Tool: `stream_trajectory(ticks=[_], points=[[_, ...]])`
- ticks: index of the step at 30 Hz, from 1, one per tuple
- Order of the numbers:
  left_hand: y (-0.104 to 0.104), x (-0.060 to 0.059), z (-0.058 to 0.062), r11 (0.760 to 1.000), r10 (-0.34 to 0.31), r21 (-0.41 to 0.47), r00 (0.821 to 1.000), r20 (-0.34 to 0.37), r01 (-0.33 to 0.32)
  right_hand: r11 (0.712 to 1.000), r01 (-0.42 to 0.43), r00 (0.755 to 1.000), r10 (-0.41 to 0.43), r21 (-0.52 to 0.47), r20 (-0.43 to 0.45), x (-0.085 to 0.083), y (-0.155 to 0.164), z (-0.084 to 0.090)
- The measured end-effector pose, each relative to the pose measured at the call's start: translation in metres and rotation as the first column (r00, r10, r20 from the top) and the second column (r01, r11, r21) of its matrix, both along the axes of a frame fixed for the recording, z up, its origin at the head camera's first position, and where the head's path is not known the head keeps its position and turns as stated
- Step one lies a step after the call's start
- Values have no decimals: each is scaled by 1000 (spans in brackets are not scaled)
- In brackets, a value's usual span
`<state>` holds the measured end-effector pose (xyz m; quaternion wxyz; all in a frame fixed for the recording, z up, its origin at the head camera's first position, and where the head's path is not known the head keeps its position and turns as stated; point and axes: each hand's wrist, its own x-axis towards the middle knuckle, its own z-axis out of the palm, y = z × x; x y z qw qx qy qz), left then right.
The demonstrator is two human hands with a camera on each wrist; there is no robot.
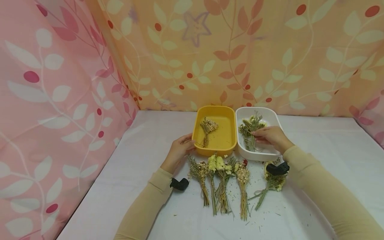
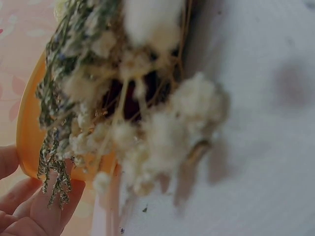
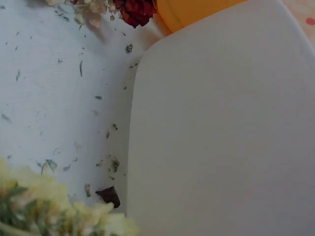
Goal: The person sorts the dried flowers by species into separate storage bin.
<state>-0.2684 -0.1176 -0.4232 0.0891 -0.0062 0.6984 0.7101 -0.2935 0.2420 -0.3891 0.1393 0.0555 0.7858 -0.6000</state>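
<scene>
From the head camera, the left hand [image 1: 179, 149] reaches forward and curls its fingers round the near left corner of a yellow tray [image 1: 214, 132]. The right hand [image 1: 271, 136] pinches a dried flower bunch [image 1: 249, 128] lying in the white tray [image 1: 271, 116] beside it.

Left wrist view: fingertips [image 2: 34, 206] touch the tray's orange rim.

Right wrist view: only the white tray's wall shows.
</scene>
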Motion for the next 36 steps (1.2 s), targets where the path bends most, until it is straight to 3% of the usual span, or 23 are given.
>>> stream_trajectory(ticks=[10, 21, 29, 36], points=[[1, 1, 1, 1000, -1, -1, 1000, -3, 1, 999, 23, 998, -26, 47, 56, -5, -1, -9], [1, 1, 1, 1000, -1, 3, 1000, -8, 1, 998, 54, 993, -55, 13, 107, -4, -1, -8], [1, 1, 2, 1000, 3, 7, 1000, -3, -3, 998, 55, 994, -57, 23, 98, -5, -1, -9], [0, 1, 3, 1000, -11, 10, 1000, 0, 11, 996, 44, 999, -46, 80, 29, 4, 0, -3]])
